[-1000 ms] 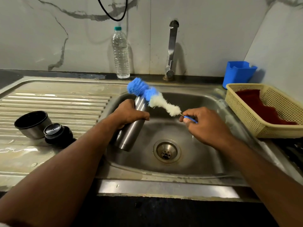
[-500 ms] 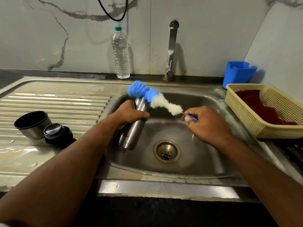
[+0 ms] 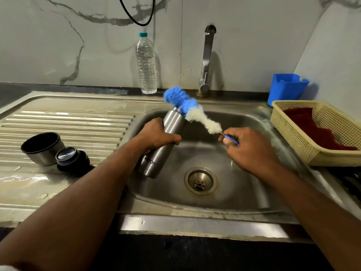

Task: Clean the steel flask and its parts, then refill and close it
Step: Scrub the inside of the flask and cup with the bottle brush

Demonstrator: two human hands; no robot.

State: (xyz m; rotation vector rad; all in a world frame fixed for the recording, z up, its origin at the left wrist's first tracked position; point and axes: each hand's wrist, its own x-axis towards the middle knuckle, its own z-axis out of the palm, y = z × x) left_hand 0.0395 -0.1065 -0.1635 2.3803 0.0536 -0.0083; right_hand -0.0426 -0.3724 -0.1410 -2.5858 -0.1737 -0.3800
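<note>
Left hand holds a full wrap-round grip on the middle of the steel flask, fingers curled about the body. Right hand pinches the blue handle end of the bottle brush between thumb and fingers.

Location: the flask is held in the air above the left part of the sink, clear of the basin floor and to the left of the drain.

Orientation: the flask's long axis runs from near-left to far-right, tilted, with its open mouth up and away toward the tap and its base low and toward the person. The brush lies across the mouth, blue bristles at or just past the rim; whether any bristle has entered the neck cannot be told from this angle.

Step in hand, as judged: scrubbing the flask, brush at the mouth, interior not yet evidently reached. The next move calls for bringing the brush axis into line with the flask axis, then driving the head down the neck while the left hand braces.

Parts pending: cup and stopper stand on the draining surface at left. A water bottle stands at the far wall.
</note>
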